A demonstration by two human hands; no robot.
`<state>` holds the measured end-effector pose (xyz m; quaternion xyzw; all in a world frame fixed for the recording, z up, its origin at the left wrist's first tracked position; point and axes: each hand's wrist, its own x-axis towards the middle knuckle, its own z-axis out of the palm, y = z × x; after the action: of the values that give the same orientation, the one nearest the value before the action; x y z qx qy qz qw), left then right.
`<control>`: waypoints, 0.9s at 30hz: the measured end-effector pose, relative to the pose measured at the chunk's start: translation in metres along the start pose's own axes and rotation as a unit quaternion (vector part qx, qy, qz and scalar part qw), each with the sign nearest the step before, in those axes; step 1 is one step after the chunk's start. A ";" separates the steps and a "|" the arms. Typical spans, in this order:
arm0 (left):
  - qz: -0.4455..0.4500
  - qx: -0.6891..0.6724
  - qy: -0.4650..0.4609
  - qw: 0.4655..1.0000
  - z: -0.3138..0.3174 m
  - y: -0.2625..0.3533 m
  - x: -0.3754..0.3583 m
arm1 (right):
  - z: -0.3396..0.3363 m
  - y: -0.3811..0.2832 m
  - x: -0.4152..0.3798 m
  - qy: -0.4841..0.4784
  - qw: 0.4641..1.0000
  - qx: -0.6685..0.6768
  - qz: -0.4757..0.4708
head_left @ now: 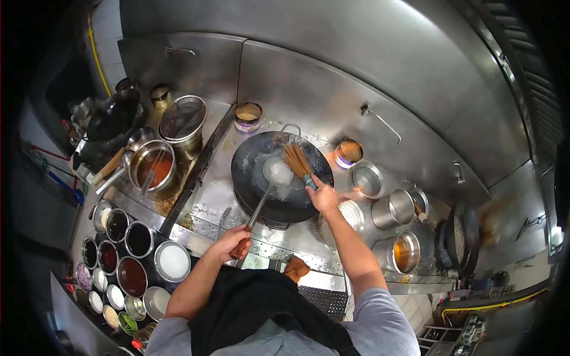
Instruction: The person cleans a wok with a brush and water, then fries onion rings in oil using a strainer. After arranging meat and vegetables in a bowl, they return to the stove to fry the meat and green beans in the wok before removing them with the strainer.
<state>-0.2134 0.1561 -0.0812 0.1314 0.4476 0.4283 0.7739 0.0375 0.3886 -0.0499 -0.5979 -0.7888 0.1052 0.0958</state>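
Observation:
My left hand is wrapped round the wooden handle of a long ladle. The ladle's round bowl, whitish inside, lies within the dark wok on the stove in front of me. In my right hand is a bamboo wok brush, gripped at its green-bound end. Its bristles spread over the wok's right half, close beside the ladle bowl. A wet sheen and pale streaks show on the wok's inner surface.
A perforated strainer and steel pots stand to the right. Two cans sit behind the wok. At left are a pot of reddish liquid and a tall strainer pot. Several seasoning containers crowd the lower left.

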 end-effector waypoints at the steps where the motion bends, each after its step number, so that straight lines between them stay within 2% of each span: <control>1: 0.000 0.013 -0.008 1.000 -0.003 0.001 0.004 | 0.001 0.003 -0.004 -0.027 0.994 0.105 -0.008; 2: -0.002 0.014 -0.010 1.000 -0.003 0.003 0.004 | 0.002 0.006 -0.010 -0.053 0.976 0.210 -0.015; 4: -0.001 -0.004 0.034 0.999 0.001 0.007 0.004 | 0.012 0.010 -0.030 -0.058 0.974 0.192 -0.101; 6: -0.011 -0.029 0.002 1.000 -0.012 0.001 0.009 | 0.010 0.004 -0.040 -0.100 0.991 -0.055 -0.070; 9: -0.034 -0.179 -0.069 0.981 -0.022 0.000 0.007 | -0.005 0.004 -0.047 -0.069 0.997 0.018 -0.004; 10: -0.035 -0.179 -0.068 0.981 -0.026 -0.003 0.006 | -0.002 0.007 -0.053 -0.070 0.997 0.019 -0.004; 12: -0.034 -0.221 -0.100 0.969 -0.029 -0.006 0.005 | 0.000 0.012 -0.063 -0.050 0.984 0.156 -0.069; 13: -0.037 -0.220 -0.100 0.970 -0.028 -0.007 0.005 | -0.004 0.012 -0.064 -0.085 0.987 0.100 -0.097; 14: -0.033 -0.208 -0.093 0.973 -0.026 -0.008 0.003 | -0.004 0.014 -0.062 -0.085 0.987 0.102 -0.095; 16: -0.028 -0.191 -0.086 0.977 -0.025 -0.005 -0.003 | -0.006 0.016 -0.056 -0.108 0.993 -0.017 -0.032; 18: -0.046 -0.259 -0.117 0.958 -0.023 0.000 -0.008 | -0.016 0.018 -0.057 -0.094 0.995 0.004 -0.014; 20: -0.053 -0.276 -0.124 0.952 -0.019 0.007 -0.015 | -0.024 0.017 -0.070 -0.023 0.997 0.069 -0.026; 21: -0.023 -0.103 -0.043 0.993 -0.005 0.015 -0.022 | -0.029 0.014 -0.074 -0.014 0.995 0.093 -0.027; 22: 0.008 0.073 0.040 0.996 0.003 0.018 -0.026 | -0.033 0.012 -0.076 -0.014 0.995 0.093 -0.028; 23: 0.027 0.216 0.085 0.972 -0.008 0.012 -0.017 | -0.036 0.009 -0.078 -0.006 0.993 0.115 -0.020; 24: 0.027 0.216 0.085 0.972 -0.018 0.005 -0.011 | -0.038 0.009 -0.078 0.002 0.991 0.136 -0.013; 25: 0.117 0.439 0.155 0.877 -0.026 0.001 -0.009 | -0.035 0.011 -0.076 0.002 0.990 0.137 -0.013; 26: 0.197 0.632 0.214 0.719 -0.033 -0.003 -0.007 | -0.029 0.015 -0.073 0.029 0.988 0.153 -0.020; 27: 0.077 0.662 0.207 0.716 0.004 0.027 -0.032 | -0.023 0.017 -0.070 0.055 0.984 0.169 -0.027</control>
<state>-0.2324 0.1477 -0.0448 0.5519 0.7543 0.0973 0.3419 0.0779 0.3267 -0.0342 -0.5564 -0.7693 0.2011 0.2411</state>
